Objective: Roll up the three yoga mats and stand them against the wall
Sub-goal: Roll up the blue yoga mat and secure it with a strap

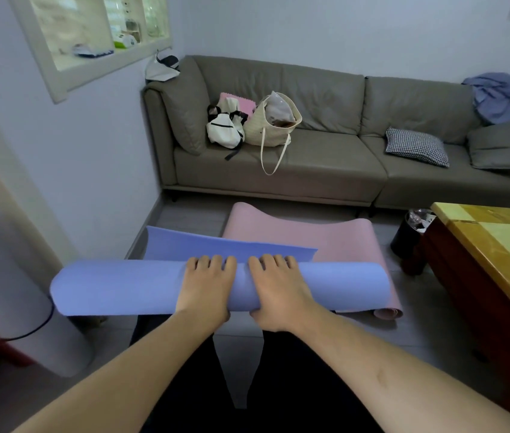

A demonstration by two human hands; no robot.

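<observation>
**Both hands on the blue roll, pink mat waiting beneath**

The blue mat [122, 287] lay across the floor in front of my knees, most of it already wound into a fat, smooth cylinder, with only a short flap left flat on its far side. I had my left hand [205, 285] and right hand [275, 287] side by side on the middle of the roll, fingers curled over the top and thumbs tucked under the near edge, gripping it. I judged that hold kept the foam from springing loose and let me push evenly, so the ends would not telescope. The surface looked matte and spongy, dented slightly under my palms.

Under and beyond it, the pink mat [310, 235] was spread out, its far end humped in a soft wave and its near right corner curled into a small scroll. It had the same dull foam finish. I could not see a third mat for certain.

The pale wall [97, 170] rose just to my left, near enough for standing the rolls. Past the mats stood a grey sofa [325, 170] carrying a cream tote bag [274, 126], and a glossy wooden table [497, 245] sat to my right.
</observation>
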